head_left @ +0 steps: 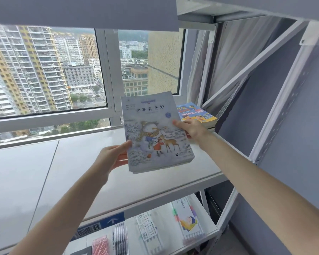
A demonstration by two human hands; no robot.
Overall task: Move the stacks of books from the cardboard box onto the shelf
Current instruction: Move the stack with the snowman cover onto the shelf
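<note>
Both my left hand (110, 159) and right hand (191, 128) grip the snowman stack (155, 133) by its side edges.
I should lower it level onto the shelf (118, 190), beside the far-right corner stack (197, 114).

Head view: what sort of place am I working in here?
Likely a high-floor storeroom or shop stockroom: a white metal shelf by a window over apartment towers, packaged pens on its lower tier, a book stack at the back, more books held over the shelf.

Two book stacks (157, 133) (198, 115), two hands (110, 159) (191, 129), one shelf (145, 192)
</note>
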